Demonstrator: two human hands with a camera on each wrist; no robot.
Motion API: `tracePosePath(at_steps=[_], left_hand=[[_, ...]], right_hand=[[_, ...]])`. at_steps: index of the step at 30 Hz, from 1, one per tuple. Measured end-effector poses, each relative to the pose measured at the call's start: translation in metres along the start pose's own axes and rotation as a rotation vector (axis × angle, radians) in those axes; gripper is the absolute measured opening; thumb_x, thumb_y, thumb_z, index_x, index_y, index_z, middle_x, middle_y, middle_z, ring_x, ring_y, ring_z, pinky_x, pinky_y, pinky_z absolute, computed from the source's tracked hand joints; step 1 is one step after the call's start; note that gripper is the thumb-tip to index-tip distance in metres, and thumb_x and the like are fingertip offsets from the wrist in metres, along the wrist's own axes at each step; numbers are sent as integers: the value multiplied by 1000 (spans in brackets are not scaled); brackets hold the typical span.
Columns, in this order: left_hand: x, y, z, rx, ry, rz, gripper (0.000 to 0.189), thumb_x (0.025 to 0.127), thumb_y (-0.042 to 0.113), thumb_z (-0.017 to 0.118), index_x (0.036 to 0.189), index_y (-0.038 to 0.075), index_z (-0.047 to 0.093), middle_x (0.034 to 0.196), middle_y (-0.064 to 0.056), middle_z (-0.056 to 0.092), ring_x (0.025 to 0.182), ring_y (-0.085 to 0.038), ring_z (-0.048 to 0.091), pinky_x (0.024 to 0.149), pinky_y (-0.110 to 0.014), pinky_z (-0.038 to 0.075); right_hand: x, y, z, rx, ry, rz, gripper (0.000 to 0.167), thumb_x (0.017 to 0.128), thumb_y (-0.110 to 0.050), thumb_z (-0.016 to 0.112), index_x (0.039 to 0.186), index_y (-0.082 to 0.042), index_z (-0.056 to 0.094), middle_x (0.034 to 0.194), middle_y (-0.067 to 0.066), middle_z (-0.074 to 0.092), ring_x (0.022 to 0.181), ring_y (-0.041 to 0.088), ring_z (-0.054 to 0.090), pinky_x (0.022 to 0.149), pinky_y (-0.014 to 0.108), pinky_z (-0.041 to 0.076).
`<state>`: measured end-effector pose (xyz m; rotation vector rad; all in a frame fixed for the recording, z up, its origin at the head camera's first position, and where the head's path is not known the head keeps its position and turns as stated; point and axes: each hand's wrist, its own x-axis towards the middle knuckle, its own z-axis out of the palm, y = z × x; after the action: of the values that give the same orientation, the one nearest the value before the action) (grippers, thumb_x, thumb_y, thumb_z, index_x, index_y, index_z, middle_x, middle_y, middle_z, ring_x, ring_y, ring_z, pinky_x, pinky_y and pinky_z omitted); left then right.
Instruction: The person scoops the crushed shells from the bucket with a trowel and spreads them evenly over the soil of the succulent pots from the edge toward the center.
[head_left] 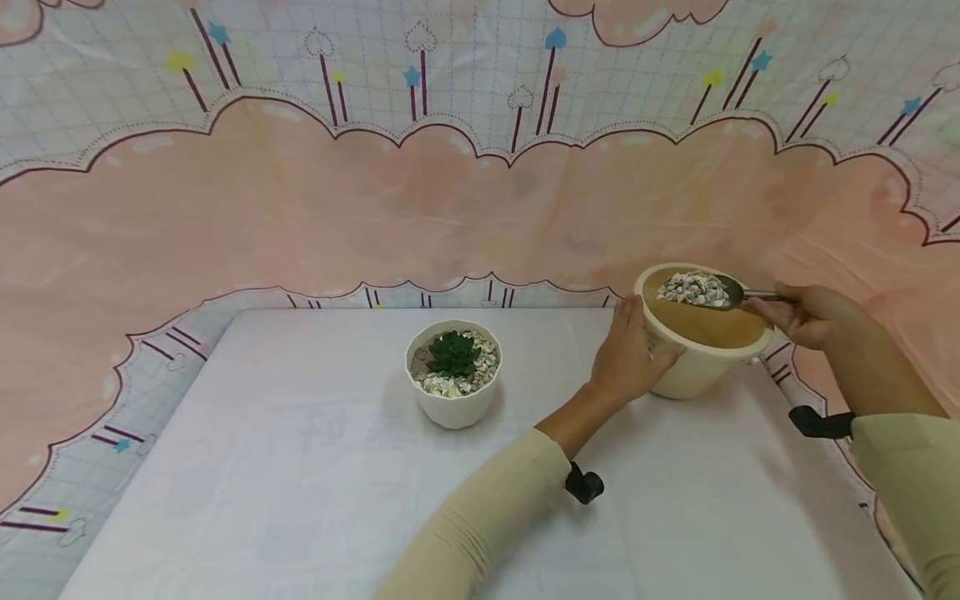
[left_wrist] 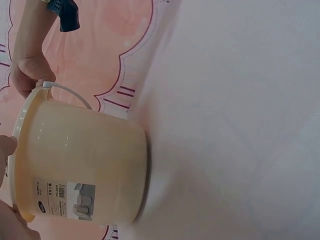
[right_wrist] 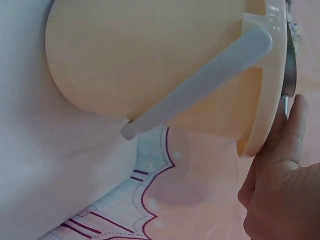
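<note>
A cream plastic bucket [head_left: 693, 375] stands upright at the right back of the table. My left hand [head_left: 628, 354] grips its near-left rim. At the far-right rim, my right hand [head_left: 821, 317] holds the thin handle of a metal scoop [head_left: 733, 293] level over the mouth. Grey and white pebbles [head_left: 692, 288] heap the scoop's blade. The lower inside of the bucket is hidden. In the right wrist view the scoop's blade [right_wrist: 290, 75] shows just past the rim, and a white bail handle [right_wrist: 200, 85] hangs down the bucket's side.
A white faceted pot [head_left: 453, 412] with a green succulent [head_left: 453, 354] and pebbles round it stands left of the bucket, near the table's middle. The white tabletop [head_left: 300, 467] ends just behind and right of the bucket. A patterned pink cloth [head_left: 450, 217] hangs behind.
</note>
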<state>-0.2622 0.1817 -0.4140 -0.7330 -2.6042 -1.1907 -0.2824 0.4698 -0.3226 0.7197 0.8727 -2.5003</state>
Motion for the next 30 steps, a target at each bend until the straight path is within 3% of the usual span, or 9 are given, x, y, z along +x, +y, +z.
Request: tracePosePath(at_steps=[10, 16, 22, 26, 30], left_hand=[[-4, -1, -5, -28, 10, 36, 94, 97, 39, 77, 165, 2, 23, 168, -13, 32, 157, -24, 23, 113, -31, 41], [-6, 1, -6, -41, -2, 24, 95, 97, 39, 77, 166, 7, 20, 167, -11, 32, 156, -21, 25, 113, -33, 43], [-10, 1, -8, -10, -13, 24, 93, 98, 40, 77, 166, 8, 22, 164, -8, 35, 147, -13, 39, 107, -24, 46], [-14, 2, -15, -11, 0, 45, 90, 98, 39, 76, 165, 7, 25, 160, -7, 39, 134, -10, 49, 100, -19, 48], [-22, 2, -30, -41, 30, 68, 85, 97, 34, 76, 162, 6, 30, 158, -8, 41, 135, -12, 50, 100, -22, 49]], right_hand=[[-5, 5, -7, 91, -13, -23, 47, 113, -26, 40, 93, 9, 65, 96, 44, 65, 91, 49, 74, 96, 28, 54], [-5, 8, -9, 100, -22, -22, 48, 113, -24, 39, 93, 12, 65, 96, 45, 64, 91, 49, 74, 96, 28, 54], [-6, 11, -9, 78, -21, -33, 48, 112, -23, 42, 94, 13, 67, 96, 44, 66, 92, 47, 75, 95, 28, 54], [-8, 12, -8, 70, -34, -38, 48, 112, -25, 42, 94, 11, 66, 96, 43, 66, 92, 48, 74, 96, 29, 54], [-8, 16, -4, 72, -54, -38, 47, 112, -25, 43, 95, 12, 66, 97, 43, 66, 94, 48, 74, 97, 28, 53]])
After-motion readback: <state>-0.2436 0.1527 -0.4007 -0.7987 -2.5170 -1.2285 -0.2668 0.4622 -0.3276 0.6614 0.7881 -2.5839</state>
